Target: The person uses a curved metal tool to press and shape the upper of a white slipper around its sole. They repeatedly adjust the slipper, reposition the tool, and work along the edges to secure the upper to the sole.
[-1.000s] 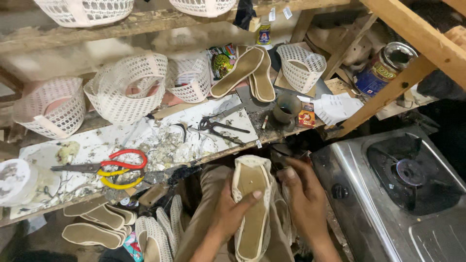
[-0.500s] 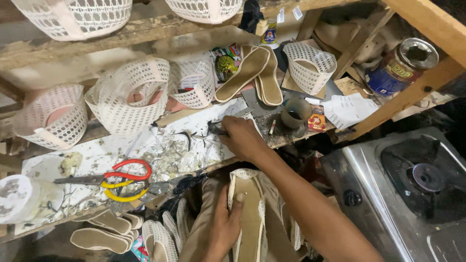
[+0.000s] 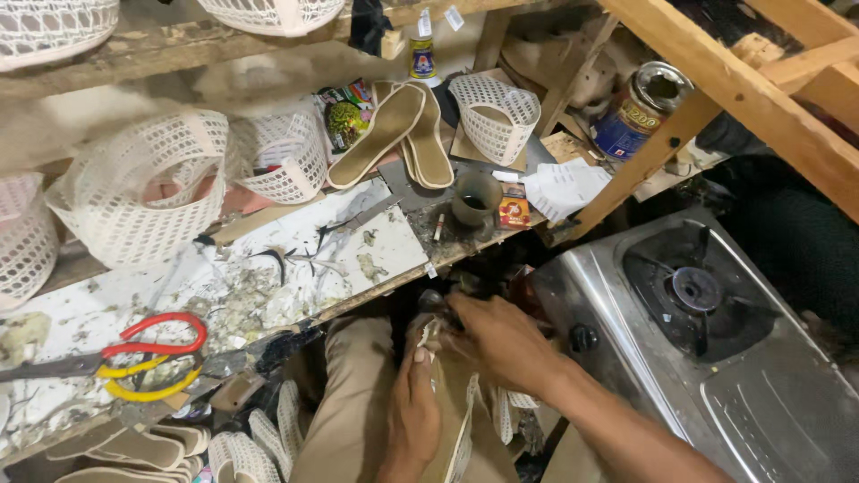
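1. I see both hands on the shoe sole (image 3: 456, 420) over my lap: left hand (image 3: 413, 407) clasping it, right hand (image 3: 501, 344) closed at its tip.
2. Nearby: stove (image 3: 716, 358), scissors (image 3: 134, 358).
3. On the bench (image 3: 107, 304), two soles (image 3: 407, 134), one cup (image 3: 476, 197).

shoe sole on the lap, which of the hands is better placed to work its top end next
Right, probably. The right hand already sits on the top end of the shoe sole, fingers curled there. The left hand grips along its side, steadying it.
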Demonstrator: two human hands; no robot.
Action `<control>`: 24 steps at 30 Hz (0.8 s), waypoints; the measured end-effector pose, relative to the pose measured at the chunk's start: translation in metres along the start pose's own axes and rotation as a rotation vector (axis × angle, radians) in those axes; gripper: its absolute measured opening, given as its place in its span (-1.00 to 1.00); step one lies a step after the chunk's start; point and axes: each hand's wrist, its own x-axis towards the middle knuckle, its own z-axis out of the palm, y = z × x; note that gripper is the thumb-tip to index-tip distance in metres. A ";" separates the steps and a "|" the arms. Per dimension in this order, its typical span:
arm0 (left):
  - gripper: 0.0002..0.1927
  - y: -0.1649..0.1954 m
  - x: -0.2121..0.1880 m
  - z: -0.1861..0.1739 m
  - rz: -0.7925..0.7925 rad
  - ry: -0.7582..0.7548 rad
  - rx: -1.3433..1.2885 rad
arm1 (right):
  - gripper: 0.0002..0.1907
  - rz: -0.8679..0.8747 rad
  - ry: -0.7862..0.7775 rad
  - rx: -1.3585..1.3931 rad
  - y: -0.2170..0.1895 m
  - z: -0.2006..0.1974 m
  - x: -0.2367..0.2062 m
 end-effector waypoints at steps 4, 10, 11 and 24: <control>-0.41 0.003 -0.004 0.004 0.095 -0.105 0.009 | -0.76 -0.077 -0.042 0.137 0.006 -0.015 0.001; -0.36 0.003 0.009 -0.009 -0.021 -0.077 0.195 | -0.64 0.155 -0.197 -0.083 -0.017 -0.008 -0.040; -0.35 0.004 0.012 -0.012 -0.174 -0.085 0.234 | -0.64 0.154 -0.276 -0.167 -0.018 -0.007 -0.044; -0.41 -0.034 0.006 0.007 0.154 -0.207 0.139 | -0.56 0.020 -0.671 -0.760 -0.045 0.003 -0.051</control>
